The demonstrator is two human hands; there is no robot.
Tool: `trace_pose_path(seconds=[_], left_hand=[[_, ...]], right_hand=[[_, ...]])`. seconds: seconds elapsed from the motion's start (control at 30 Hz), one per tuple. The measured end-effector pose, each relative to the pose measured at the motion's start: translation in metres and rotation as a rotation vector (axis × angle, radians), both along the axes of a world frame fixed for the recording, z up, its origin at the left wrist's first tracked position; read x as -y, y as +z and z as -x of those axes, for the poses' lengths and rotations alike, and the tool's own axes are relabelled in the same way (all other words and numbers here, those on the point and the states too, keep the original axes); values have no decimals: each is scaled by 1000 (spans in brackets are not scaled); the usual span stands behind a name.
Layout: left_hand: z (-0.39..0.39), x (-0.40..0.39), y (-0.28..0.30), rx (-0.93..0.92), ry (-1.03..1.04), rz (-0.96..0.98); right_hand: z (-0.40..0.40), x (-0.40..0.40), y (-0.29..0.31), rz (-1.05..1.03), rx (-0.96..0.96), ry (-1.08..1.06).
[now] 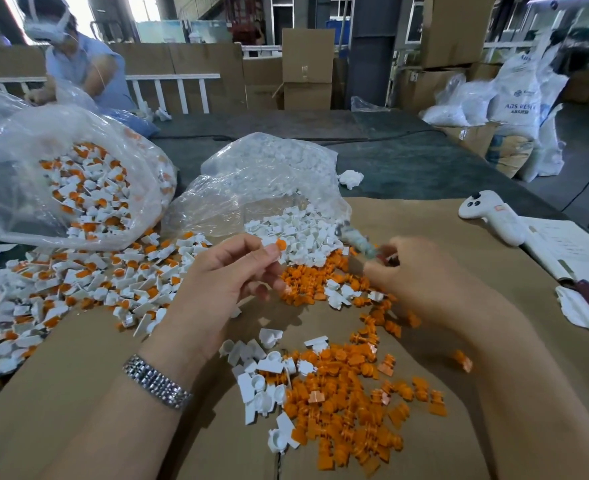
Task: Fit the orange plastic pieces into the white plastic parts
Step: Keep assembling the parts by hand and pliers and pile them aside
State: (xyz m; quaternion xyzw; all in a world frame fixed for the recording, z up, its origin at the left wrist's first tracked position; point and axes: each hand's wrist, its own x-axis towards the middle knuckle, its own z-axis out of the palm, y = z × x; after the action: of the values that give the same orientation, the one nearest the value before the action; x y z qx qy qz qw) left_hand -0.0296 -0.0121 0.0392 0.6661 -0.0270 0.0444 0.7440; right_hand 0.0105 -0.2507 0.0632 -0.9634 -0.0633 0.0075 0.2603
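above the orange pile (348, 410) our left hand (227, 275) pinches a white part (275, 247) with orange fitted, raised for checking; right hand (411, 271) is blurred: grip unclear.

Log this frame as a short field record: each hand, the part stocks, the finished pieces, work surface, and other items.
left hand: pinches a white part with an orange piece seated in it
right hand: blurred, fingers curled over a small tool-like item; cannot tell what
loose orange pieces: heap on the cardboard, near edge
empty white parts: spilling from the middle clear bag
assembled pieces: pile at left, more in the left clear bag
work surface: cardboard sheet
other: white controller, notebook, wristwatch on left wrist
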Motion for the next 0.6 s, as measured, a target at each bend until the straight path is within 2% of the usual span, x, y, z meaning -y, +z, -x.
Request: trace_pose_path(seconds=[0.07, 0.13, 0.2, 0.33, 0.47, 0.6], left_hand=[[0, 0, 0, 3, 8, 25], [-1, 0, 1, 16, 16, 54], [0, 0, 1, 27, 25, 93], [0, 2, 2, 41, 49, 140], [0, 4, 2, 55, 63, 146], [1, 4, -1, 92, 118, 36]], right_hand=[[5, -2, 7, -207, -8, 47], [15, -6, 15, -382, -150, 141], [24, -13, 20, -462, -294, 254], [36, -26, 22, -325, -258, 364], [41, -30, 24, -320, -256, 389], [42, -34, 23, -311, -252, 404]])
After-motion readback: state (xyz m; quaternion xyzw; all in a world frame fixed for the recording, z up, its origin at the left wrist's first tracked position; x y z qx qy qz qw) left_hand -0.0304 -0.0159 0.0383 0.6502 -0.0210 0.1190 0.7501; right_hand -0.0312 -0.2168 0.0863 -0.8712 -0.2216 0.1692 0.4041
